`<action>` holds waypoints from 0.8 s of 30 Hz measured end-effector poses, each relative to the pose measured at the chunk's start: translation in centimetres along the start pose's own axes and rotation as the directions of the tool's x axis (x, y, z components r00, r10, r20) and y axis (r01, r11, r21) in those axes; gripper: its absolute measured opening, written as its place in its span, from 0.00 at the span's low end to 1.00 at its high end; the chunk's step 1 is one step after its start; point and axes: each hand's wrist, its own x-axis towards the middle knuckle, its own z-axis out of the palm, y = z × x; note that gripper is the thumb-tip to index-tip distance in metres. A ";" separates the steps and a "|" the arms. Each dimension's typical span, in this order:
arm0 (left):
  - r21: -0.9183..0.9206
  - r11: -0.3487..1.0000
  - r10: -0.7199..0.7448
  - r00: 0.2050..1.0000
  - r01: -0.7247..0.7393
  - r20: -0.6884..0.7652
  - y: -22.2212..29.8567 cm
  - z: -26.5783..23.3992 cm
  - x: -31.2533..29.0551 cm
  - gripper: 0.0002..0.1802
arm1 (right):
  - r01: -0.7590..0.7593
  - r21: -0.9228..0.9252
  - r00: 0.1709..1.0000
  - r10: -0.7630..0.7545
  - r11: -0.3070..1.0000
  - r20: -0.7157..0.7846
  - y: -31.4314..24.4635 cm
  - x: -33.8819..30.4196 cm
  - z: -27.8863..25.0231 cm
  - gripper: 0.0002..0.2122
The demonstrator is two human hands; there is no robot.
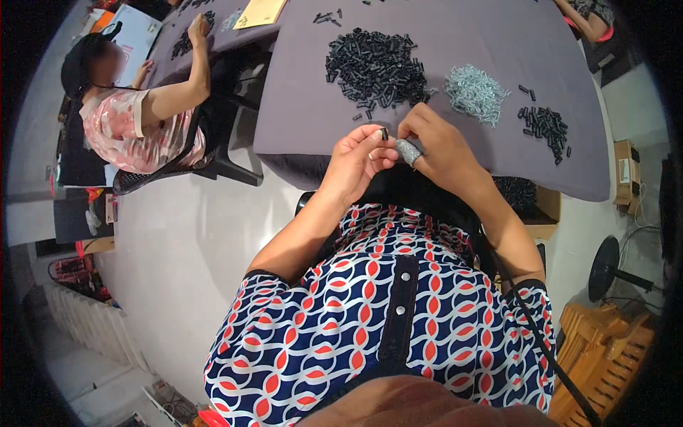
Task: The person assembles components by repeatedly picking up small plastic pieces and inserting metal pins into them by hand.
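One black piece (385, 134) is up in the fingers, and here are three heaps across the desk (299, 85)! One big black heap (376, 67) sits straight ahead of the hands; one silvery heap (475, 92) lies just beyond the right hand (447, 151); one smaller black heap (544, 128) is off to its right. All three are too dense to count. Two loose black pieces (527, 92) lie between those last two.

Now the pose: both forearms angle inward, hands close together over the near edge. The left hand (353, 158) has thumb and forefinger pinched tight on that single piece, its other fingers loosely curled. The right hand arches in beside it, knuckles up, fingers bent down; one silvery-gray speckled thing (408, 152) shows at its fingers, and whether it's gripped or worn, I can't tell.
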 end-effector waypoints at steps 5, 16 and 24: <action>-0.018 1.000 0.027 0.998 -0.026 0.063 -0.3 0.0 0.0 0.08 | 0.019 0.022 1.000 -0.019 1.000 -0.003 0.2 0.1 0.3 0.12; -0.045 0.997 0.066 0.997 -0.065 0.027 -1.7 -0.6 0.0 0.07 | 0.057 0.024 0.998 -0.057 0.998 -0.016 0.1 -0.6 0.7 0.11; -0.043 0.997 0.061 0.998 -0.059 0.032 -2.1 -0.4 -0.4 0.06 | 0.092 -0.042 0.995 -0.093 0.995 -0.031 0.2 -0.7 0.9 0.09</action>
